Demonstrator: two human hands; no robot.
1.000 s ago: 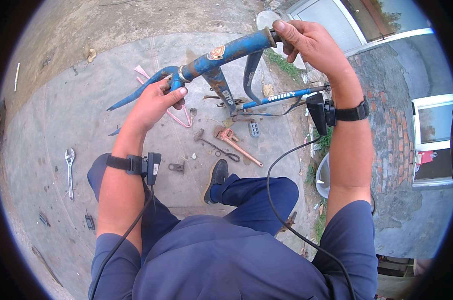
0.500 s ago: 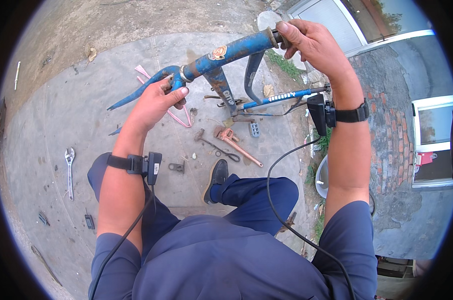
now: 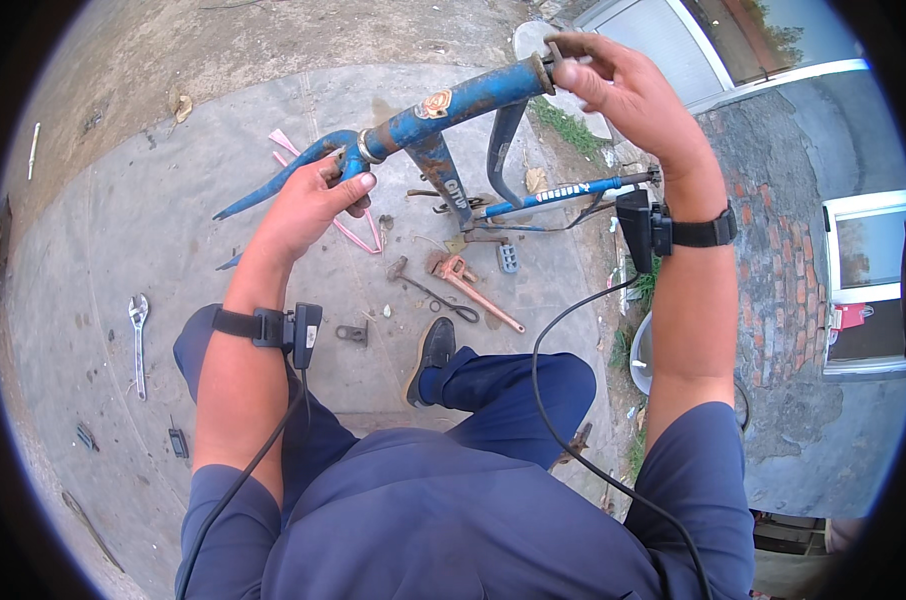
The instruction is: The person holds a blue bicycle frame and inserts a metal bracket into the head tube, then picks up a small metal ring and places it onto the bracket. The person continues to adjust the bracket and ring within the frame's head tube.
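Concrete (image 3: 123, 240) spreads leftward, edge (image 3: 313, 72) beyond fork (image 3: 285, 180) in left hand (image 3: 308, 208).

We see an outdoor yard (image 3: 203, 170) beside a building (image 3: 823, 440). We note concrete paving (image 3: 123, 240), bare dirt (image 3: 303, 35), exposed-brick wall (image 3: 785, 270), white-framed window (image 3: 868, 240).

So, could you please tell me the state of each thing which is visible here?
Left hand: closed around the fork.
Right hand: partly curled at the head tube's upper end; grip unclear.
Fork: joined to the bicycle frame.
Bicycle frame: front raised, paint worn and rusty.
Pipe wrench: lying on the concrete.
Adjustable wrench: lying flat.
Hammer: lying down.
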